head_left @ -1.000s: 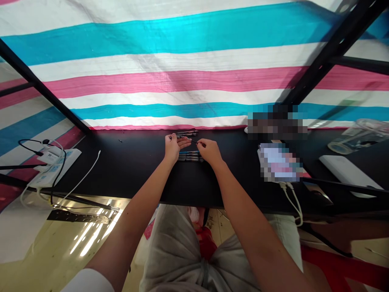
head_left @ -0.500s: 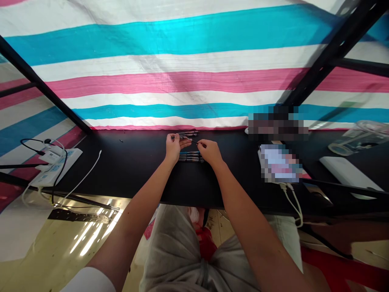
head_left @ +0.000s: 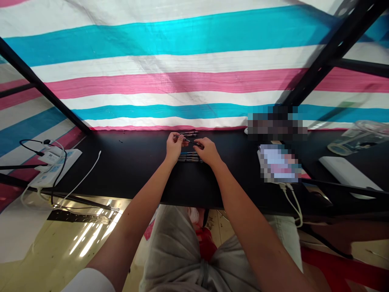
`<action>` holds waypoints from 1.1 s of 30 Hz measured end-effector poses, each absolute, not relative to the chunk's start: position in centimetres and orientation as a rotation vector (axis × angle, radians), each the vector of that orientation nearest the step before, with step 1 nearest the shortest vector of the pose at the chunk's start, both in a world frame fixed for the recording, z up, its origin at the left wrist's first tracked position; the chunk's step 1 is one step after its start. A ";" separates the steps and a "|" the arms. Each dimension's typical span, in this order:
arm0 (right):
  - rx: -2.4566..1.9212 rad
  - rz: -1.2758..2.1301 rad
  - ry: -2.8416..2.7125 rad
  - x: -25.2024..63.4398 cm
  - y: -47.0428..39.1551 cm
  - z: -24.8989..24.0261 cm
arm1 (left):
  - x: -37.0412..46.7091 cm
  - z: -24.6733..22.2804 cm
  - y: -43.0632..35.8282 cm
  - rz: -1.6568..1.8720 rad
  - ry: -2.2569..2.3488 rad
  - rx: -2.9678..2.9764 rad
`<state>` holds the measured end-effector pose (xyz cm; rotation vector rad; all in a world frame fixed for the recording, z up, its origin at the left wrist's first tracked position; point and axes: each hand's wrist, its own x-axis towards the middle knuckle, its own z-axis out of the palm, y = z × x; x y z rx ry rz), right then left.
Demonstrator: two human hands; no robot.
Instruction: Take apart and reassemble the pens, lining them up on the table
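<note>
A slim dark pen spans the short gap between my two hands, above the black table. My left hand pinches its left end between thumb and fingers. At the other end, the fingers of my right hand are closed round the pen. Just below the hands lies a row of several pens with some blue on them, partly covered by my right hand. More pens lie behind my left hand, toward the striped sheet. Fine detail on the held pen is too small to make out.
The black table runs under both arms. A white power strip with plugs and cables sits at the left. On the right are a blurred phone with cables, a white box and a clear jar. A striped sheet hangs behind.
My right hand has shifted slightly left along the pen. The left hand's fingers, stretched out earlier, have curled in round the pen. The pens on the table have stayed put.
</note>
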<state>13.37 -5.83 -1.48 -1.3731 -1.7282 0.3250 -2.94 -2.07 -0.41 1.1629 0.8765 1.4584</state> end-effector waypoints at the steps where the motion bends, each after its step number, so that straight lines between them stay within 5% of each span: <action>1: -1.347 0.323 -1.719 13.3 -5.8 -1.5 | -3.0 -0.5 -1.9 1.479 0.901 1.170; 33: -1.228 0.332 -1.714 13.3 -5.4 -2.0 | -3.2 -0.3 -2.0 1.363 1.159 1.463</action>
